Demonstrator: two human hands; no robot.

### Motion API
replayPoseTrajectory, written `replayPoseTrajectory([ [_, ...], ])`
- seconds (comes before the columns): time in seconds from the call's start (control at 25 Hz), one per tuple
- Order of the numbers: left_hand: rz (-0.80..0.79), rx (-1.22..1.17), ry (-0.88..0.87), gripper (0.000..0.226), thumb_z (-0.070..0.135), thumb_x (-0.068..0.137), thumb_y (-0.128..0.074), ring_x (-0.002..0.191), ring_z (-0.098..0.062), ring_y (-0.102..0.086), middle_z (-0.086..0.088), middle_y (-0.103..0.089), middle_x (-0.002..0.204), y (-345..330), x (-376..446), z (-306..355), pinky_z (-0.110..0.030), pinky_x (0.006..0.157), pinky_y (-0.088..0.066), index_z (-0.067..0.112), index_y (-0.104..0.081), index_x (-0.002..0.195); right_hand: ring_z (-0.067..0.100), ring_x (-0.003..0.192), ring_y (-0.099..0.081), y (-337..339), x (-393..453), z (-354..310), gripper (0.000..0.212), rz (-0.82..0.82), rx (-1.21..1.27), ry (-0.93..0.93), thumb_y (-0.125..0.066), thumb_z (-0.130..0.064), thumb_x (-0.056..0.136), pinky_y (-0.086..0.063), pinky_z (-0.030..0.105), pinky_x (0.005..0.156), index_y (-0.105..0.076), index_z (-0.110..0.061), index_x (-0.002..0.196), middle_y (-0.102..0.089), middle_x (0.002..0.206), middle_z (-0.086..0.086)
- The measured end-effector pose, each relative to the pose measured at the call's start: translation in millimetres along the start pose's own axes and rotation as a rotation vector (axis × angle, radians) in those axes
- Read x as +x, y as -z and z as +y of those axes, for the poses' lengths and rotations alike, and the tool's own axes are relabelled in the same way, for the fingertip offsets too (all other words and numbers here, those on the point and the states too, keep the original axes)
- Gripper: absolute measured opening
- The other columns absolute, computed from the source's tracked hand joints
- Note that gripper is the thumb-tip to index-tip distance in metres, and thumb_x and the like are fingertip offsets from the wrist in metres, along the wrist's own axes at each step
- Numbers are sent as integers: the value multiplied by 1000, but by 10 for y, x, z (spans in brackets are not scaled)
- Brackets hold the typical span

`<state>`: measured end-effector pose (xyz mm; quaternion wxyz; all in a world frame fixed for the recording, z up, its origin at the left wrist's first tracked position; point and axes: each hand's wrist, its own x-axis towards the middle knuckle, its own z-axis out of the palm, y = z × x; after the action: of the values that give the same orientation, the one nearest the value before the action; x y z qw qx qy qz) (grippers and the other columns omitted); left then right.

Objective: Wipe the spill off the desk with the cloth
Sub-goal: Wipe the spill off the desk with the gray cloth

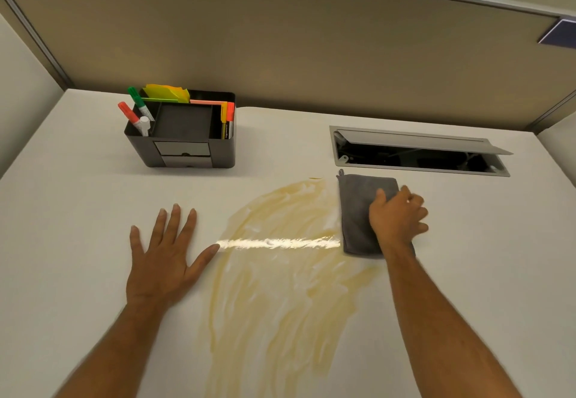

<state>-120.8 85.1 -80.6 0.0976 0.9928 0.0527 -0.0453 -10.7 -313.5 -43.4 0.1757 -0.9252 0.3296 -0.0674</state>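
Right hand (397, 215) grips cloth (358, 210), left hand (165, 260) lies flat, empty; wiping rightward risks pushing spill (280, 273) into the counter (78, 210) hatch (417, 160).

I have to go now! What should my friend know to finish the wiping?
Left hand: open, flat on the white desk, just left of the spill.
Right hand: pressing down on the folded grey cloth at the spill's right edge.
Smeared yellowish-brown spill: streaky, running from mid-desk to the near edge.
Done: some smearing only.
Left: wipe nearly all of it.
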Motion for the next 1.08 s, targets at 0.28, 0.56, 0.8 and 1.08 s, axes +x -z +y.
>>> replayPoseTrajectory([
  [0.28,21,-9,-6,85,83,86,-4,156,-14,9,7,4,169,-28,4,-7,-56,122,10,40,1,158,35,97,-61,265,292,85,19,-168,343,-122,-68,-22,89,-47,39,80,-58,-6,96,-63,102,16],
  [0.56,9,-10,0,85,84,85,-3,155,-13,11,8,6,169,-32,1,-2,-57,122,10,40,3,158,36,109,-63,1052,315,-129,46,51,327,163,-79,-23,84,-49,41,89,-58,-14,124,-67,119,13],
  [0.8,13,-16,-2,87,83,84,-3,156,-15,8,6,3,169,-14,3,-2,-57,122,9,39,0,159,43,97,-64,1293,121,-357,31,239,-29,501,-69,-11,90,-51,46,75,-61,-8,120,-68,110,19],
  [1.08,4,-8,5,88,84,83,-1,155,-14,11,7,6,169,4,4,16,-57,122,9,39,2,158,20,100,-65,1453,47,-435,21,-617,-194,547,-76,-15,87,-49,34,84,-73,-34,95,-71,103,-3],
])
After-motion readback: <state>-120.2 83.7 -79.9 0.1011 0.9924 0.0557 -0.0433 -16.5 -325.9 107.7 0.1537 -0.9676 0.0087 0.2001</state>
